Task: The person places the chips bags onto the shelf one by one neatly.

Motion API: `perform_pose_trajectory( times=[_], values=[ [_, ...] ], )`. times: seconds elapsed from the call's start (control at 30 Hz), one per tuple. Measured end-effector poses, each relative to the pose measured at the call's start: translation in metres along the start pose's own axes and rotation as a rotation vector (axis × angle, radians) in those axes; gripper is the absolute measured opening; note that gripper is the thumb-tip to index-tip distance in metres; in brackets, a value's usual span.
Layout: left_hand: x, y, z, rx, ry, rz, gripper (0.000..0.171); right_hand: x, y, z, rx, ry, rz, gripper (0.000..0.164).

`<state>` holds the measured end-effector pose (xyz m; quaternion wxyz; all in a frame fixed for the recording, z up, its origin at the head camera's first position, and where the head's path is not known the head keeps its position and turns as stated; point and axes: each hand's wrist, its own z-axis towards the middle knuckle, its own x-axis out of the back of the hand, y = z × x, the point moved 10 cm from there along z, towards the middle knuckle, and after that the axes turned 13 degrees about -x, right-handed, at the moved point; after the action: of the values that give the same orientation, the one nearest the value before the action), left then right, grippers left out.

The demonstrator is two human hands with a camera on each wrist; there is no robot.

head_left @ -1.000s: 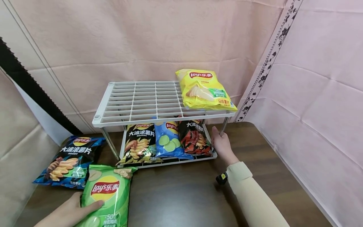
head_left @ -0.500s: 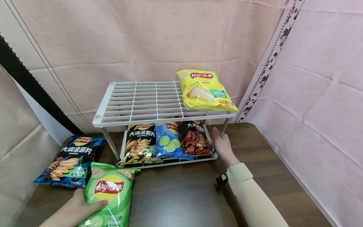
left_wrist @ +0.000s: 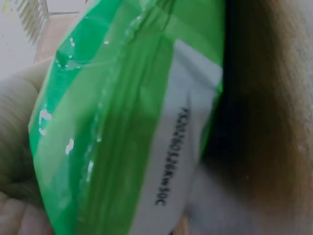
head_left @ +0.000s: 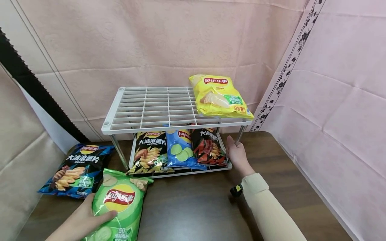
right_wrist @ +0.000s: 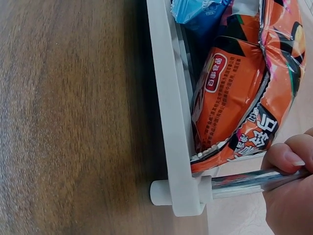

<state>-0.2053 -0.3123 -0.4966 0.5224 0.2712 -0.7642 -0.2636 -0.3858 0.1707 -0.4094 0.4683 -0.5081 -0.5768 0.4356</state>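
My left hand (head_left: 84, 217) grips a green bag of potato chips (head_left: 123, 209) by its left side, thumb across the front. The left wrist view shows that bag's crimped end and white printed strip (left_wrist: 171, 147) close up. At the right end of a white two-tier rack (head_left: 113, 124), my right hand (head_left: 238, 156) holds the front metal post (right_wrist: 239, 184), fingers curled round it. A yellow chip bag (head_left: 221, 97) leans on the top tier's right side. Underneath, a black-and-yellow bag (head_left: 150, 152), a blue bag (head_left: 182, 149) and a black-and-red bag (head_left: 208, 147) stand side by side.
A black-and-blue chip bag (head_left: 76, 170) lies on the wooden table (head_left: 187, 204), left of the rack and just behind the green bag. Pink cloth (head_left: 169, 43) hangs behind the rack, with more cloth along both sides.
My left hand and the green bag have shifted slightly up and to the right, toward the rack's front left corner. My right hand keeps its hold on the post.
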Motion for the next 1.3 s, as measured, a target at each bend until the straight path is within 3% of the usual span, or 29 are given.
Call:
perform_pose_trajectory(
  times=[0.47,0.7,1.0,1.17,1.3],
  values=[
    [0.008,0.006,-0.007,-0.075,-0.012,0.019,0.105,0.001,0.004,0.004,-0.002,0.002,-0.001,0.063],
    [0.011,0.012,-0.015,-0.140,-0.073,0.039,0.097,0.008,0.022,0.019,-0.015,0.041,-0.009,0.064],
    [0.024,0.043,-0.027,-0.270,-0.072,0.063,0.095,0.010,0.023,0.021,0.032,0.072,-0.014,0.063],
    [0.033,0.062,-0.034,-0.307,-0.067,0.070,0.095,0.008,0.023,0.021,0.037,0.056,0.003,0.062],
    [0.038,0.079,-0.039,-0.313,-0.073,0.020,0.095,0.008,0.024,0.021,0.036,0.058,0.009,0.062]
  ],
)
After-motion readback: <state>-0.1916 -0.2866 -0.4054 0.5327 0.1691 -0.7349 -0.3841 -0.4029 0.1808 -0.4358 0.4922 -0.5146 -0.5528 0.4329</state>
